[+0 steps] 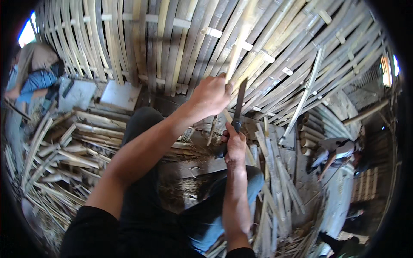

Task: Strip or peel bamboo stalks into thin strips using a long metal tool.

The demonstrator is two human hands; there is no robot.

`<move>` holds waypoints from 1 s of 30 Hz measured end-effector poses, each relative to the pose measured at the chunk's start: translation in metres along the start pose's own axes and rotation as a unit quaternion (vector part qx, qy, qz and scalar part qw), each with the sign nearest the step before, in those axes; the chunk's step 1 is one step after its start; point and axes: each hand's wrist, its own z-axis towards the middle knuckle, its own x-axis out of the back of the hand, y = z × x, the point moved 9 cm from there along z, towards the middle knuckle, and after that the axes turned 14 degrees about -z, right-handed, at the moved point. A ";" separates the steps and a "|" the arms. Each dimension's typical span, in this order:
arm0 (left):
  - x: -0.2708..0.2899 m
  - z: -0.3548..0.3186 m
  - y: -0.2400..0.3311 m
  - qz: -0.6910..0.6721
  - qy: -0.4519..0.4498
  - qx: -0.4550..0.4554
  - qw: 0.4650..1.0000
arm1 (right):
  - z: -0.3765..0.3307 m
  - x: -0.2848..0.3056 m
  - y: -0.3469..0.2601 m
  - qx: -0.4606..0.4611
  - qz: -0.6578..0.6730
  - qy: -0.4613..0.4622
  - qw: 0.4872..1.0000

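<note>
My left hand (211,95) is closed around a pale bamboo strip (237,47) that stands nearly upright in front of me. My right hand (235,144) grips the dark handle of a knife; its blade (240,99) points up along the strip, just right of my left hand. Both forearms come up from the lower edge over my legs, one in dark trousers and one in blue jeans.
A large curved wall of woven bamboo slats (172,38) fills the upper view. Heaps of split bamboo strips (60,155) lie at the left and loose ones (275,172) at the right. A person (36,75) sits upper left; another (337,150) crouches at the right.
</note>
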 end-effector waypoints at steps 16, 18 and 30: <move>0.012 -0.020 -0.018 -0.451 0.066 -0.030 0.889 | 0.053 0.055 0.021 -0.031 0.347 0.085 0.933; 0.020 -0.027 -0.013 -0.460 0.075 -0.039 0.884 | 0.056 0.066 0.024 -0.052 0.369 0.102 0.922; 0.064 -0.038 -0.028 -0.539 0.001 -0.022 0.842 | 0.041 0.065 -0.021 0.101 0.441 -0.001 0.892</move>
